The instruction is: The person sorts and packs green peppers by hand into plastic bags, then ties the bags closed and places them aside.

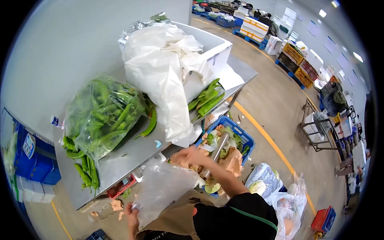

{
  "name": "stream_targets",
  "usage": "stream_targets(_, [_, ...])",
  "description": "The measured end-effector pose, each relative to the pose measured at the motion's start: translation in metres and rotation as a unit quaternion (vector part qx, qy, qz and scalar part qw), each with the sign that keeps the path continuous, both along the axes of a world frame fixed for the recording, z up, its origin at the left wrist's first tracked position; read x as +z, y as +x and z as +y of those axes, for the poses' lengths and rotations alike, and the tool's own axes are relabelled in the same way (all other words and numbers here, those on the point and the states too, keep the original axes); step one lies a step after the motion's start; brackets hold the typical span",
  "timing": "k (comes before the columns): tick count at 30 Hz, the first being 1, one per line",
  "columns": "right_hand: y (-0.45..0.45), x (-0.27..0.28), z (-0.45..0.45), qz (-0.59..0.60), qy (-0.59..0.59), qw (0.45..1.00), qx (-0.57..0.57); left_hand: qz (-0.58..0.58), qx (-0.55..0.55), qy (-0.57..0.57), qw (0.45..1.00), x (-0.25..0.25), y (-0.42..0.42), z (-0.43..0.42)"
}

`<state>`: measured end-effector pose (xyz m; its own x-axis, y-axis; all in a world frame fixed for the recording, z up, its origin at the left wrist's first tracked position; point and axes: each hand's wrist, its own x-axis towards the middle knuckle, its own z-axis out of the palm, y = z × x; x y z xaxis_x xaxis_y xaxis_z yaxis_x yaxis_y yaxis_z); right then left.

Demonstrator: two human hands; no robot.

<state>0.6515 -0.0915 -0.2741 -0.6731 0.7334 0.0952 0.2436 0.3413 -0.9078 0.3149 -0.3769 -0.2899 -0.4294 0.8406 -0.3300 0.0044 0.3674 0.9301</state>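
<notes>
A clear plastic bag (166, 184) hangs in front of my body, below the table edge. My left hand (133, 211) grips its lower left edge. Over the bag's upper right side is my right hand (190, 157), blurred, so I cannot tell whether its fingers hold the plastic. On the metal table (134, 156) rests a large clear bag of green peppers (106, 116). Loose green peppers (89, 172) lie at its near side, and more peppers (208, 98) lie near the table's right edge. White plastic sheeting (160, 76) drapes over a white foam box (218, 52).
Below the table, a blue basket (244, 138) holds leaves, brown paper and a clear roll. Filled plastic bags (286, 210) and a red and blue crate (323, 220) stand on the floor. A red basket (122, 187) sits under the table. A metal cart (318, 128) stands farther right.
</notes>
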Motion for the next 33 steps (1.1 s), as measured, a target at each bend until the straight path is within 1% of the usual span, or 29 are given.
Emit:
stream_targets(1, [0.026, 0.005, 0.019, -0.053, 0.028, 0.979, -0.196, -0.017, 0.048, 0.04, 0.998, 0.002, 0.004, 0.002])
stream_targets(2, [0.05, 0.007, 0.045, -0.017, 0.008, 0.931, -0.363, -0.033, 0.098, 0.081, 0.991, 0.006, 0.009, 0.006])
stream_targets(3, [0.077, 0.009, 0.078, -0.017, 0.069, 0.892, -0.447, -0.045, 0.095, 0.081, 0.991, 0.014, 0.013, 0.015])
stream_targets(4, [0.098, 0.015, 0.11, -0.035, 0.057, 0.858, -0.508, -0.024, 0.064, 0.081, 0.994, 0.027, 0.02, 0.026])
stream_targets(5, [0.113, 0.007, 0.142, -0.068, 0.152, 0.804, -0.571, -0.002, 0.032, 0.08, 0.996, 0.044, 0.027, 0.041])
stream_targets(6, [0.121, -0.002, 0.177, -0.067, 0.139, 0.788, -0.596, 0.02, 0.002, 0.079, 0.997, 0.056, 0.035, 0.058])
stream_targets(7, [0.128, -0.011, 0.209, -0.066, 0.125, 0.772, -0.62, 0.028, 0.019, 0.096, 0.995, 0.061, 0.051, 0.073])
stream_targets(9, [0.131, -0.028, 0.263, -0.108, 0.085, 0.788, -0.6, 0.034, 0.018, 0.102, 0.994, 0.063, 0.068, 0.099])
stream_targets(10, [0.119, -0.033, 0.28, -0.126, 0.065, 0.802, -0.58, 0.066, -0.01, 0.066, 0.996, 0.058, 0.066, 0.106])
stream_targets(11, [0.108, -0.039, 0.288, -0.153, 0.039, 0.82, -0.55, 0.068, 0.012, 0.056, 0.996, 0.053, 0.071, 0.114])
stream_targets(12, [0.096, -0.042, 0.295, -0.181, 0.014, 0.838, -0.514, 0.023, 0.026, 0.056, 0.998, 0.042, 0.066, 0.12])
stream_targets(13, [0.087, -0.046, 0.302, -0.261, -0.014, 0.844, -0.469, -0.022, 0.044, 0.056, 0.997, 0.038, 0.06, 0.125])
stream_targets(15, [0.08, -0.05, 0.294, -0.281, 0.038, 0.826, -0.487, -0.163, 0.142, 0.043, 0.975, 0.048, 0.05, 0.135])
stream_targets(16, [0.097, -0.064, 0.305, -0.303, 0.142, 0.839, -0.43, -0.205, 0.151, 0.071, 0.964, 0.09, 0.058, 0.144])
stream_targets(17, [0.099, -0.051, 0.297, -0.296, 0.178, 0.839, -0.42, -0.299, 0.162, 0.108, 0.934, 0.09, 0.043, 0.143])
stream_targets(18, [0.125, -0.089, 0.319, -0.326, 0.381, 0.789, -0.354, -0.337, 0.171, 0.12, 0.918, 0.1, 0.038, 0.144])
stream_targets(19, [0.128, -0.052, 0.304, -0.184, 0.115, 0.9, -0.379, -0.351, 0.154, 0.14, 0.913, 0.111, 0.034, 0.144])
stream_targets(20, [0.137, -0.065, 0.293, -0.098, 0.26, 0.835, -0.474, -0.362, 0.126, 0.165, 0.909, 0.121, 0.028, 0.146])
stream_targets(21, [0.101, 0.039, 0.223, -0.008, 0.07, 0.875, -0.479, -0.359, 0.115, 0.173, 0.91, 0.128, 0.024, 0.144])
stream_targets(22, [0.094, 0.058, 0.195, 0.128, 0.119, 0.859, -0.482, -0.357, 0.101, 0.181, 0.911, 0.133, 0.024, 0.143])
stream_targets(23, [0.066, 0.098, 0.149, 0.176, 0.192, 0.829, -0.494, -0.358, 0.083, 0.188, 0.911, 0.135, 0.023, 0.143])
stream_targets(24, [0.04, 0.118, 0.11, 0.205, 0.23, 0.821, -0.481, -0.354, 0.083, 0.182, 0.914, 0.134, 0.022, 0.142])
stream_targets(25, [0.014, 0.141, 0.061, 0.128, 0.252, 0.865, -0.414, -0.35, 0.08, 0.172, 0.917, 0.134, 0.02, 0.14])
stream_targets(26, [-0.012, 0.142, 0.028, 0.279, 0.174, 0.925, -0.19, -0.347, 0.074, 0.16, 0.921, 0.133, 0.019, 0.139])
stream_targets(27, [-0.037, 0.14, 0.004, 0.209, 0.148, 0.965, -0.05, -0.343, 0.078, 0.157, 0.923, 0.136, 0.022, 0.142])
stream_targets(28, [-0.064, 0.138, -0.011, 0.144, 0.036, 0.984, 0.094, -0.351, 0.074, 0.16, 0.92, 0.143, 0.03, 0.146])
stream_targets(29, [-0.094, 0.138, -0.027, 0.089, 0.148, 0.977, 0.127, -0.359, 0.07, 0.163, 0.916, 0.154, 0.041, 0.152])
stream_targets(31, [-0.148, 0.104, -0.042, 0.134, 0.076, 0.979, 0.131, -0.362, 0.077, 0.18, 0.911, 0.162, 0.058, 0.157])
stream_targets(33, [-0.158, 0.077, -0.036, 0.165, -0.036, 0.98, 0.11, -0.244, 0.092, 0.145, 0.954, 0.148, 0.032, 0.139])
